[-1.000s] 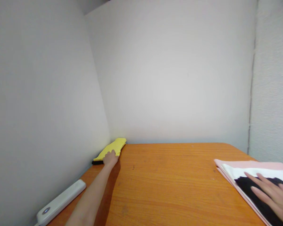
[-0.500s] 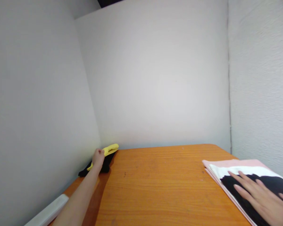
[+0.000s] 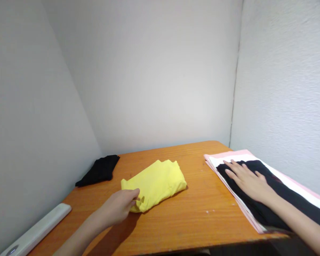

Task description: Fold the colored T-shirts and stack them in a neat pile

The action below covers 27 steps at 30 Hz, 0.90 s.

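Note:
A folded yellow cloth garment (image 3: 160, 181) is at the middle of the wooden table, its near left corner pinched by my left hand (image 3: 120, 206). Part of that grip is hidden behind my fingers. On the right, my right hand (image 3: 246, 179) lies flat with fingers spread on a folded black garment (image 3: 280, 195). Beneath the black one are a white folded cloth (image 3: 293, 183) and a pink folded cloth (image 3: 237, 153), stacked at the table's right side.
Another folded black garment (image 3: 100, 170) lies at the far left of the table (image 3: 194, 220). A long white object (image 3: 40, 229) runs along the left edge. Pale walls (image 3: 160, 78) rise behind and on both sides.
My left hand has brought the yellow garment from the far left black garment toward the table's middle. My right hand stays flat on the right stack. The view has tilted down.

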### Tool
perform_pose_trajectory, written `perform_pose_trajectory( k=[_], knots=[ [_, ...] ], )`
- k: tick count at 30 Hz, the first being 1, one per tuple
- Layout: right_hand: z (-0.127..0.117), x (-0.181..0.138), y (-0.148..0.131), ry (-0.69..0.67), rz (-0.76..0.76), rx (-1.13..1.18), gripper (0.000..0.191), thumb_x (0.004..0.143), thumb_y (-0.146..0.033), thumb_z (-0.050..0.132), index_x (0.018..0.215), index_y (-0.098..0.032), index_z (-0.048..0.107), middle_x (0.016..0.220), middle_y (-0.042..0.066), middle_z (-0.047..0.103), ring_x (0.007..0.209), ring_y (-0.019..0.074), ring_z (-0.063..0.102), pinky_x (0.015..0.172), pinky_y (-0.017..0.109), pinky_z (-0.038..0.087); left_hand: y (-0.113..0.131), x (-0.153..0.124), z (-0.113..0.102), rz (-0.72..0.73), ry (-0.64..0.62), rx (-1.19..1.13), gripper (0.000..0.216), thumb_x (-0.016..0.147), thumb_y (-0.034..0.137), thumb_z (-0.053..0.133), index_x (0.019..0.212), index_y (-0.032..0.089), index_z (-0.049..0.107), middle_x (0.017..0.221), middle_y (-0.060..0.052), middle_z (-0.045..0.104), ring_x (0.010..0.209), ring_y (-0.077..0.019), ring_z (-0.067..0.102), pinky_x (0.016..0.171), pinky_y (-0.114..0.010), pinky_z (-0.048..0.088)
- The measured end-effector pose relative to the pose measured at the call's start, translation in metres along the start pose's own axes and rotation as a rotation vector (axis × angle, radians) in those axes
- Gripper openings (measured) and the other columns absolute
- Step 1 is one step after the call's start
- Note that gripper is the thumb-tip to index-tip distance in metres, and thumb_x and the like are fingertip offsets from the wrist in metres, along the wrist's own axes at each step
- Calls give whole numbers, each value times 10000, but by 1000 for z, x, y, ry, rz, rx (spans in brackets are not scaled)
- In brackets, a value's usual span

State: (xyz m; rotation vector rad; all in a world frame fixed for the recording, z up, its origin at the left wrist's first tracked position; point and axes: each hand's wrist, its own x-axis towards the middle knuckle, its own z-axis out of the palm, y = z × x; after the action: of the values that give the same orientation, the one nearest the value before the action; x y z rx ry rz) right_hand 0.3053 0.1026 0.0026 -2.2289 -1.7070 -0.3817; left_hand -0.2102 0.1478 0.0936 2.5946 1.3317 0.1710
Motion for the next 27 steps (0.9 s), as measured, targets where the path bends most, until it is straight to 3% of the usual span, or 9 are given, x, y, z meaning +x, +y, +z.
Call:
perform_pose_trajectory(
  k=[4,7,11,13,15,17,19,23,27],
  knots=[
    [-18,0,-12,-104,19,-24,566,964,-495,134,1509,-390,245,1577,1,252,1369,362,338,1016,650,298,10,-11,-16,-106,-114,140,173,840,262,447,765,265,603,766,-38,668,734,-233,608,622,-294,318],
    [-26,-2,-16,-137,36,-19,553,981,-500,123,1512,-391,226,1577,7,254,1368,364,337,1017,652,298,39,0,-18,-112,-13,196,295,917,411,383,820,249,610,809,-68,672,768,-256,617,653,-316,344],
    [-41,-4,-24,-143,19,-45,545,984,-506,191,1503,-367,275,1563,46,289,1354,391,340,1017,665,274,108,19,9,18,185,118,496,962,549,235,831,221,584,856,-89,659,810,-266,616,686,-337,376],
    [-58,-6,-35,-61,5,-108,542,970,-512,282,1474,-331,363,1549,72,313,1371,420,285,1041,685,190,138,26,28,49,208,112,535,912,644,306,870,196,596,903,-124,659,857,-298,618,711,-357,397],
    [-80,-12,-52,98,-25,-159,526,960,-490,344,1426,-270,448,1540,105,322,1394,423,219,1069,673,103,153,29,43,23,192,143,511,852,639,450,950,161,600,980,-171,655,919,-341,615,735,-377,410],
    [-102,-22,-74,245,-66,-130,499,970,-459,340,1370,-208,503,1504,145,369,1383,393,245,1087,620,117,149,29,50,-42,164,138,419,852,532,494,992,147,582,985,-183,659,918,-346,620,723,-376,412],
    [-115,-37,-98,260,-134,-23,473,982,-448,320,1295,-180,552,1390,169,492,1293,351,385,1057,537,236,132,28,50,-90,158,49,305,885,443,436,949,172,560,903,-137,669,837,-297,629,683,-345,400],
    [-110,-71,-145,-13,-281,224,462,982,-504,333,977,-192,674,1029,120,653,1005,269,560,897,382,379,85,18,46,-108,212,-298,310,859,494,424,731,218,482,700,-14,581,666,-189,547,601,-275,363],
    [-88,-94,-192,-223,-268,334,614,962,-615,288,738,-199,681,873,118,659,913,273,573,816,375,388,62,-5,54,-123,235,-695,442,782,633,493,648,213,462,629,29,486,607,-150,470,554,-251,356]
  ],
)
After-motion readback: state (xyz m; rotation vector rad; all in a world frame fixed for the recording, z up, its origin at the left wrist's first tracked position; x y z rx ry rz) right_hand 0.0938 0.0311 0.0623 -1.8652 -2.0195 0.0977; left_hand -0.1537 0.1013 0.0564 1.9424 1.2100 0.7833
